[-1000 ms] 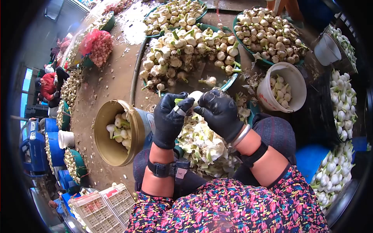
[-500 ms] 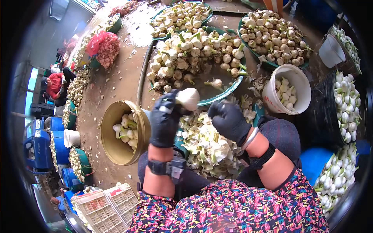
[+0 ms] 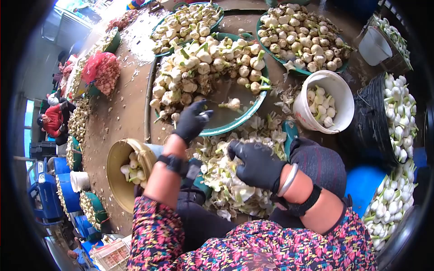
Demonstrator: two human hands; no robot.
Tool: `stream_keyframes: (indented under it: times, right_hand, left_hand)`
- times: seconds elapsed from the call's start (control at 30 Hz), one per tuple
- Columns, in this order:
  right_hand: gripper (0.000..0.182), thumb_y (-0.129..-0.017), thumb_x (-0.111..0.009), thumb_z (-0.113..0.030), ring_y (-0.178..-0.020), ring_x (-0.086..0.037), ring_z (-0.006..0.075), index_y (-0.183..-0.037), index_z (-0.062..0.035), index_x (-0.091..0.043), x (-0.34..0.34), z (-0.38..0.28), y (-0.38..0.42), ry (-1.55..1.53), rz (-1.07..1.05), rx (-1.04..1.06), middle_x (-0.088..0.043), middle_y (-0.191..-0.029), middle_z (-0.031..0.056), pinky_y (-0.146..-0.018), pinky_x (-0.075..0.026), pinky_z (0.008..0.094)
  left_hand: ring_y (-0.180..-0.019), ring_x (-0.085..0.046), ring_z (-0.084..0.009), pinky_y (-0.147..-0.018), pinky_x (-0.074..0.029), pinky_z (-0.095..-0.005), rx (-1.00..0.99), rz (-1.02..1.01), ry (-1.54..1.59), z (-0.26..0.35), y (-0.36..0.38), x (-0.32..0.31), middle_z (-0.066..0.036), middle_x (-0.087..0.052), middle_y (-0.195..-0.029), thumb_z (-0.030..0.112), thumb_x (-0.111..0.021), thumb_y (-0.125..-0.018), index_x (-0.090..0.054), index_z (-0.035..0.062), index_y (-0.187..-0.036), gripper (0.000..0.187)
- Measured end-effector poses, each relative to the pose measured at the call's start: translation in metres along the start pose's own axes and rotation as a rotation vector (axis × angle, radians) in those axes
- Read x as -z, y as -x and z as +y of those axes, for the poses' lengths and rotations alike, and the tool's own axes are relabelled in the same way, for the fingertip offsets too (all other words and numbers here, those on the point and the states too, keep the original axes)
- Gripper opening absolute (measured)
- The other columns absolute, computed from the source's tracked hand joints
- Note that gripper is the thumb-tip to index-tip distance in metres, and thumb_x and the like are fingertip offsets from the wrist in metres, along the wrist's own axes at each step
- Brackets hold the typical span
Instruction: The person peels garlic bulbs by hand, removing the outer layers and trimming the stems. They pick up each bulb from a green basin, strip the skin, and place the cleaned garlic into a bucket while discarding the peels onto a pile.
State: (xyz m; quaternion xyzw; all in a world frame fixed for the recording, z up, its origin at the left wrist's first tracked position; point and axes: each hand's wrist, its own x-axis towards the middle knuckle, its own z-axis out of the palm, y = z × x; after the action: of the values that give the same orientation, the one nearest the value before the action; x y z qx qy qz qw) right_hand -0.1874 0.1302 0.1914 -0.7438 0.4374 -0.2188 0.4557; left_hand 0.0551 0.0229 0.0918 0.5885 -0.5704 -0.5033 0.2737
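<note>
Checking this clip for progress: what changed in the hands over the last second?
The left hand no longer holds the peeled bulb and has stretched forward to the green basin, empty as far as I can see. The right hand dropped from the bulb onto the peel pile. The white bucket and brass pot look unchanged.

surface: wet brown dirt floor (image 3: 122,113) | centre: green round basin (image 3: 235,119) heaped with untrimmed garlic | far right: second green basin (image 3: 312,70) | right: white plastic bucket (image 3: 341,97) | left: brass-coloured metal bucket (image 3: 115,180) | near: pile of pale garlic peelings (image 3: 226,176)
</note>
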Motion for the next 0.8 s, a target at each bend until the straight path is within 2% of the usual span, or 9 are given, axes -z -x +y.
stream_keyframes:
  times: [0.03,0.1,0.17,0.33,0.43,0.63,0.7,0.73,0.8]
  right_hand:
    - [0.031,-0.068,-0.050,-0.006,-0.074,-0.058,0.0382,-0.098,-0.0077,-0.055,0.004,-0.002,-0.001,0.025,-0.068,-0.020,-0.058,-0.074,0.0205,-0.066,-0.045,0.0460]
    - [0.039,-0.066,-0.051,-0.005,-0.080,-0.058,0.0370,-0.104,-0.0099,-0.056,0.003,-0.002,-0.004,-0.011,-0.104,-0.022,-0.060,-0.084,0.0179,-0.071,-0.045,0.0458]
    - [0.045,-0.065,-0.052,-0.005,-0.091,-0.056,0.0355,-0.109,-0.0118,-0.057,0.003,0.003,-0.011,0.008,-0.100,0.188,-0.058,-0.100,0.0165,-0.078,-0.045,0.0449]
    - [0.034,-0.070,-0.058,-0.014,-0.093,-0.056,0.0346,-0.104,-0.0093,-0.061,0.022,0.007,-0.022,0.087,-0.127,-0.104,-0.056,-0.107,0.0172,-0.081,-0.046,0.0415]
    - [0.035,-0.075,-0.062,-0.023,-0.092,-0.057,0.0359,-0.104,-0.0034,-0.058,0.026,0.010,-0.023,0.001,0.024,-0.112,-0.058,-0.100,0.0199,-0.080,-0.046,0.0399]
    - [0.078,-0.071,-0.072,-0.021,-0.115,-0.049,0.0310,-0.135,-0.0017,-0.032,0.008,0.017,-0.030,-0.128,0.505,0.014,-0.047,-0.127,0.0203,-0.096,-0.039,0.0369]
    - [0.081,-0.069,-0.075,-0.016,-0.115,-0.048,0.0223,-0.135,-0.0006,-0.031,-0.003,0.026,-0.036,-0.341,0.464,-0.003,-0.048,-0.126,0.0159,-0.096,-0.039,0.0331]
    - [0.074,-0.064,-0.075,-0.014,-0.111,-0.052,0.0296,-0.129,-0.0010,-0.040,-0.011,0.029,-0.040,-0.533,0.478,0.052,-0.051,-0.121,0.0202,-0.095,-0.040,0.0352]
    - [0.072,-0.065,-0.074,-0.013,-0.109,-0.053,0.0285,-0.128,-0.0007,-0.042,-0.016,0.022,-0.030,-0.531,0.461,0.104,-0.053,-0.119,0.0192,-0.093,-0.041,0.0349]
  left_hand:
    - [-0.086,-0.060,-0.0191,-0.079,-0.048,-0.0272,0.163,-0.047,0.179,-0.054,-0.039,-0.013,-0.016,-0.063,-0.097,0.026,-0.067,-0.077,-0.040,-0.0079,-0.125,0.064]
    - [-0.082,-0.060,-0.0222,-0.071,-0.051,-0.0321,-0.081,0.219,-0.382,-0.102,-0.079,-0.049,-0.018,-0.060,-0.099,0.039,-0.070,-0.074,-0.042,-0.0103,-0.122,0.075]
    - [-0.080,-0.059,-0.0261,-0.063,-0.052,-0.0361,0.505,0.229,0.312,-0.062,-0.079,-0.076,-0.019,-0.057,-0.101,0.043,-0.074,-0.069,-0.046,-0.0087,-0.117,0.076]
    - [-0.068,-0.055,-0.0247,-0.061,-0.048,-0.0367,0.592,0.126,0.793,-0.142,-0.118,-0.098,-0.008,-0.059,-0.081,0.029,-0.065,-0.078,-0.059,0.0104,-0.094,0.025]
    - [-0.075,-0.062,-0.0195,-0.064,-0.053,-0.0318,-0.229,0.131,0.380,-0.109,-0.086,-0.079,-0.009,-0.063,-0.087,0.015,-0.060,-0.082,-0.059,0.0019,-0.095,0.019]
    - [-0.076,-0.061,-0.0167,-0.069,-0.051,-0.0296,-0.110,-0.019,0.562,0.055,0.023,-0.050,-0.007,-0.062,-0.088,0.012,-0.054,-0.086,-0.058,0.0008,-0.095,0.016]
    - [-0.078,-0.061,-0.0161,-0.071,-0.051,-0.0288,-0.574,0.031,-0.253,0.082,0.059,-0.044,-0.007,-0.061,-0.090,0.013,-0.052,-0.088,-0.058,-0.0012,-0.099,0.019]
    - [-0.081,-0.061,-0.0156,-0.072,-0.050,-0.0270,-0.897,0.158,-0.510,0.094,0.069,-0.044,-0.007,-0.060,-0.094,0.014,-0.051,-0.090,-0.057,-0.0031,-0.104,0.023]
    - [-0.083,-0.061,-0.0159,-0.073,-0.050,-0.0271,-0.568,0.134,-0.022,0.110,0.097,-0.048,-0.008,-0.061,-0.095,0.014,-0.051,-0.090,-0.056,-0.0033,-0.105,0.023]
